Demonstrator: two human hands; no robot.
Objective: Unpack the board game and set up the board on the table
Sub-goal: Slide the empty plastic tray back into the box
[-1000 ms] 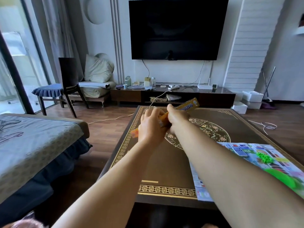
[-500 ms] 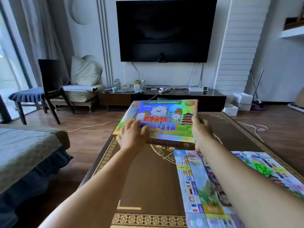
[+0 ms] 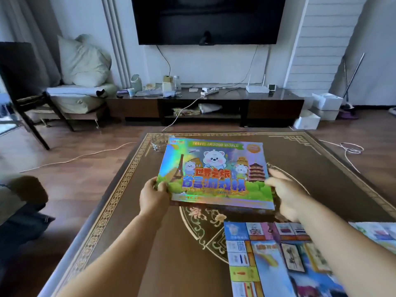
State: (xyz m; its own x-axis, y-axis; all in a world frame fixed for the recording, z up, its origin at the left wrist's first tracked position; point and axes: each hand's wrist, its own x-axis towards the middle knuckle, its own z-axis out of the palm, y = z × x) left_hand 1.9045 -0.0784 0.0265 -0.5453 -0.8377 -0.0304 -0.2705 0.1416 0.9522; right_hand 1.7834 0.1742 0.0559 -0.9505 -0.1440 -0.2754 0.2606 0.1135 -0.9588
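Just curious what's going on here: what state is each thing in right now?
Game box: closed, artwork up, held at both sides.
Left hand: gripping the box's left edge.
Right hand: on the box's right edge.
Game board: unfolded, flat on the table.
TV: off.

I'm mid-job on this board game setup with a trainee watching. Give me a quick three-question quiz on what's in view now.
1. True or false: the game box has its picture side up.
2. Which hand has its grip on the box's near left corner? A) left hand B) right hand
3. Fill in: the unfolded game board lies on the ____, nearer the person than the box.

Key: 1 true. 2 A; the right hand is at the right edge. 3 table.
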